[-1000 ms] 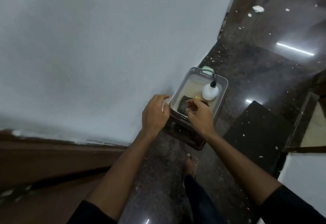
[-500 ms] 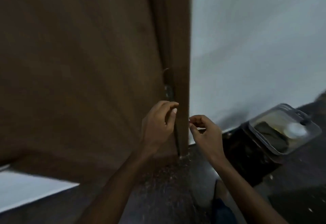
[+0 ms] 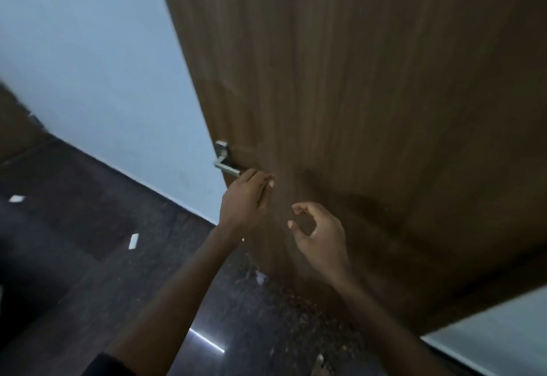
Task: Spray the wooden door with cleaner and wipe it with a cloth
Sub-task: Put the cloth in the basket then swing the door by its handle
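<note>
Both hands are hovering empty, loosely curled: left hand (image 3: pixel 247 198) near the handle (image 3: pixel 226 162), right hand (image 3: pixel 318 235) before the wooden door (image 3: pixel 370 94), dark floor (image 3: pixel 74 242) lying below.

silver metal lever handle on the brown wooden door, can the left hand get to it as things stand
Probably yes. The left hand is right beside the free end of the silver metal lever handle on the brown wooden door, holding nothing, and nothing lies between them. Whether the fingertips already touch it is too blurred to tell.

Pale wall (image 3: pixel 88 49) w/ dark glossy speckled floor (image 3: pixel 74 257).
</note>
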